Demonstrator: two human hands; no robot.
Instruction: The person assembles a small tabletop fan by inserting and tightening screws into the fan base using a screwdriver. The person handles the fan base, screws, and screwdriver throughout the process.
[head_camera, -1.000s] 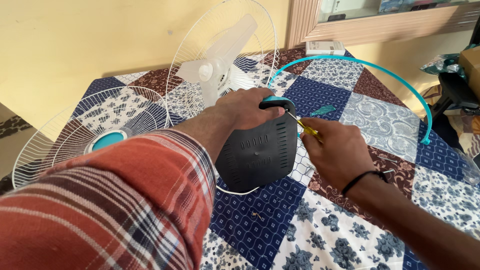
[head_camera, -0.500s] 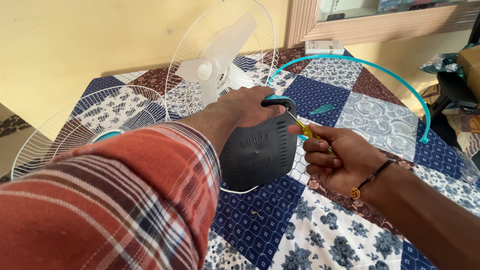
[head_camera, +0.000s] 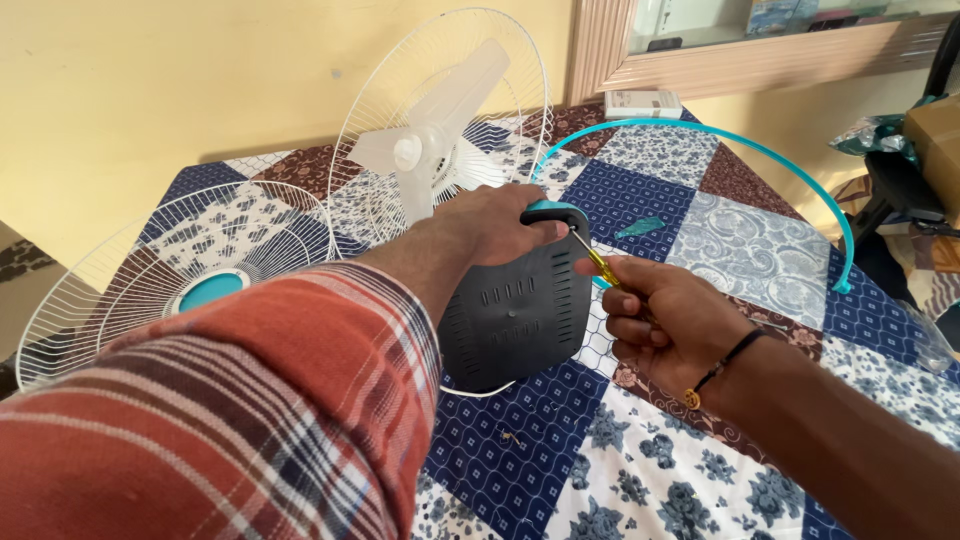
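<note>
now | black vented motor cover (head_camera: 515, 315), teal top | left hand (head_camera: 495, 222) grips it | right hand (head_camera: 665, 315) clasps yellow screwdriver (head_camera: 597, 262)

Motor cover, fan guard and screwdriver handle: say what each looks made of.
Motor cover: probably moulded plastic, matt dark grey, with slotted vents pressed in.
Fan guard: thin wire, likely metal with a glossy white coat; fine radial spokes.
Screwdriver handle: clear yellow plastic, light passing through it; shaft looks bare steel. The right hand grips it.

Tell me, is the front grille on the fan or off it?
Off. The front grille lies flat on the quilt, apart from the fan, whose white blades stand uncovered against the rear grille.
</note>
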